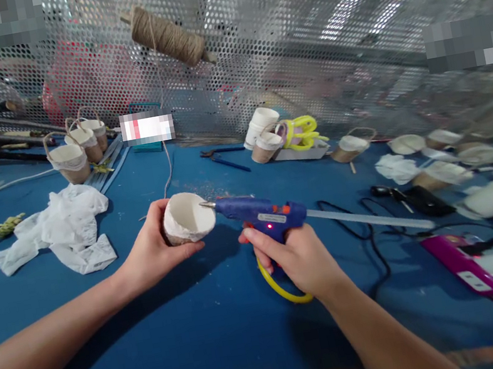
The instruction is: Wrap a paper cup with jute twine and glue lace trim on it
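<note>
My left hand (154,242) is wrapped round a small paper cup (189,217), its white inside tilted toward me and a pale lace-like band at its rim. In my right hand (304,257) is a blue hot glue gun (256,213) with a red light lit. Its metal nozzle points left, at the cup's inner right rim; whether they touch I cannot tell. A clear glue stick (371,218) sticks out of the gun's back. Below my right fingers hangs a yellow loop (283,286), its other part hidden by the hand.
White lace fabric (66,229) lies left on the blue table (197,339). Behind stand several cups with twine handles (70,163), pliers (225,155) and stacked cups (262,124). A twine spool (167,36) hangs on the mesh. Right are black cables and a magenta power strip (473,265).
</note>
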`<state>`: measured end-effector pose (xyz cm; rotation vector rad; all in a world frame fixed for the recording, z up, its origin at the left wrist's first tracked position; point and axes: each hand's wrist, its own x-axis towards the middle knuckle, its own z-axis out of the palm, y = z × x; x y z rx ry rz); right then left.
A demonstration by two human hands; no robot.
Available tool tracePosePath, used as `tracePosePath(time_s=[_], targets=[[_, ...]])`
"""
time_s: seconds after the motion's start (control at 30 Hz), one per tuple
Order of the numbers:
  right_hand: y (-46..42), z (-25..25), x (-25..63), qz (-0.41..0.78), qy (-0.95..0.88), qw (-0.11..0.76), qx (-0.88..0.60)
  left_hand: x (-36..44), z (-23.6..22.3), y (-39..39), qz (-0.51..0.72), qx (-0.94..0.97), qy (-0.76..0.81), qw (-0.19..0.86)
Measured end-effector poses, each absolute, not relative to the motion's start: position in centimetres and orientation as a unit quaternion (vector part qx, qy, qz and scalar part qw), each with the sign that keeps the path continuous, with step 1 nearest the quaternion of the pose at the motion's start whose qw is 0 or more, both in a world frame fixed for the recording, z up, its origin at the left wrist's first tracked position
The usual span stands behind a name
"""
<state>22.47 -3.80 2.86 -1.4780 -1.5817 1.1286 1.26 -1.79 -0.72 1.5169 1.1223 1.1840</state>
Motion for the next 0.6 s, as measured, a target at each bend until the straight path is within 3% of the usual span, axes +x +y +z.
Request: tracePosePath(time_s=[0.17, 0.3, 0.47, 0.6], targets=[[-4.0, 3.6, 22.6, 0.289, -0.665, 0.262, -0.637, 1.2, -0.8, -1.6, 0.445, 0.648, 0.47, 0.402], [-3.9, 3.8, 23.2, 0.309, -0.682, 0.237, -0.619, 1.0, -0.9, -1.6, 0.426, 0.678, 0.467, 0.374], [-3.6, 4.0, 23.6, 0.332, -0.68, 0.272, -0.595, 0.9, -0.8, -1.6, 0.422, 0.686, 0.459, 0.376], [-3.5, 3.8, 23.6, 0.332, -0.668, 0.238, -0.622, 1.0, -0.8, -1.6, 0.424, 0.679, 0.457, 0.388]])
